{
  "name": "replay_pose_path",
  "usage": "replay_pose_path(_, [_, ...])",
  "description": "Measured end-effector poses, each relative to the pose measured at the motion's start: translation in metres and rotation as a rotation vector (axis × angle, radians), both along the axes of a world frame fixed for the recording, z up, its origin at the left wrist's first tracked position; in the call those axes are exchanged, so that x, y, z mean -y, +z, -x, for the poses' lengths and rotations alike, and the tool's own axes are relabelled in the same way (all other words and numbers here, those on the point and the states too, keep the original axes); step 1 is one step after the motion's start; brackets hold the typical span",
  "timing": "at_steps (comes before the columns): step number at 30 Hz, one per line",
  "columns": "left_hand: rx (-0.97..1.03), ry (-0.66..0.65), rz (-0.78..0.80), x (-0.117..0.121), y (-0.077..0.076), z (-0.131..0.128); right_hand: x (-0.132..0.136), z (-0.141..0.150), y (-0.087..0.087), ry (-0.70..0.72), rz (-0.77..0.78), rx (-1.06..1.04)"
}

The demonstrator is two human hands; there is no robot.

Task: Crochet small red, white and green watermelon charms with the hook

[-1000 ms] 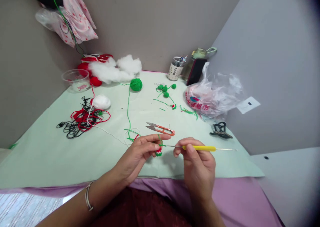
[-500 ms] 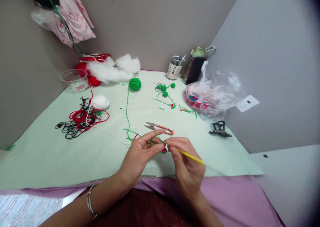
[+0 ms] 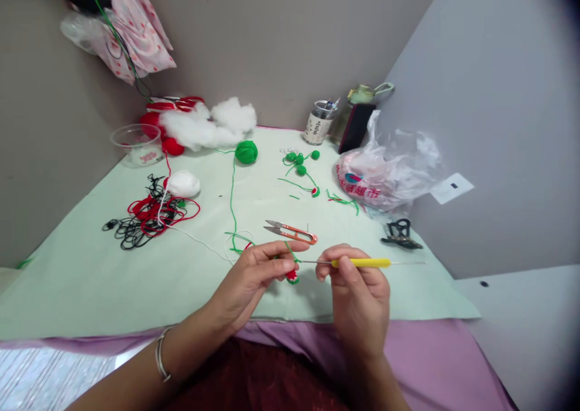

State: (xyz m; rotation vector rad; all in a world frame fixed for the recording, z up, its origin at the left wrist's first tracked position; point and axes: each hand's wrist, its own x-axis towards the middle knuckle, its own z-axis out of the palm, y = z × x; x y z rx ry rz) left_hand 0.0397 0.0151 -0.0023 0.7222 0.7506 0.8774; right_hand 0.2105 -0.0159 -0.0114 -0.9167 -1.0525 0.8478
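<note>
Pinched in my left hand (image 3: 254,278) is a small crocheted piece (image 3: 292,276) in red, white and green, partly covered by the fingers. A strand of green yarn (image 3: 290,251) runs over its extended index finger. My right hand (image 3: 357,296) grips a crochet hook (image 3: 362,263) by its yellow handle. The hook's thin metal shaft points left, and its tip meets the green yarn at the left fingertips. Orange-handled thread snips (image 3: 294,232) lie just beyond the hands. Farther back sits a green yarn ball (image 3: 246,152), its strand trailing toward my left hand.
At left lie tangled red and black cords (image 3: 145,214), a white yarn ball (image 3: 183,184), a clear tub (image 3: 136,148) and white stuffing (image 3: 199,127). Small green balls (image 3: 299,160), a pen cup (image 3: 318,124), a plastic bag (image 3: 371,175) and a black hair clip (image 3: 401,234) occupy the right side.
My right hand has moved right and turned, so the hook now lies nearly level with its metal shaft exposed. The crocheted piece has shifted slightly left in my left hand.
</note>
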Motion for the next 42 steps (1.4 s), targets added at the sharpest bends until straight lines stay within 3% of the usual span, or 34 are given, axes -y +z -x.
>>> replay_pose_path(3, [-0.040, 0.033, -0.087, 0.004, 0.001, -0.003, 0.000, 0.004, -0.002, 0.014, 0.012, 0.038])
replay_pose_path(6, [-0.051, 0.099, -0.141, 0.009, -0.002, -0.009, 0.006, 0.010, -0.013, -0.120, -0.122, 0.410])
replay_pose_path(8, [-0.030, 0.130, -0.136, 0.013, -0.004, -0.014, 0.010, 0.014, -0.022, -0.251, -0.311, 0.701])
replay_pose_path(10, [-0.001, 0.138, -0.107, 0.015, -0.005, -0.016, 0.013, 0.017, -0.028, -0.308, -0.421, 0.853])
replay_pose_path(12, [0.033, 0.115, -0.046, 0.015, -0.004, -0.017, 0.013, 0.018, -0.029, -0.319, -0.430, 0.823])
replay_pose_path(16, [0.105, 0.014, 0.042, 0.011, 0.002, -0.013, 0.008, 0.016, -0.019, -0.192, -0.264, 0.513])
replay_pose_path(29, [0.018, -0.054, -0.039, 0.001, 0.002, 0.003, 0.003, -0.001, -0.003, 0.002, 0.030, -0.063])
replay_pose_path(34, [0.004, -0.030, -0.120, 0.007, 0.000, -0.004, 0.002, 0.004, -0.007, 0.045, -0.020, 0.069])
replay_pose_path(42, [-0.020, 0.082, -0.101, 0.006, -0.006, -0.008, 0.006, 0.008, -0.004, -0.048, -0.153, 0.362])
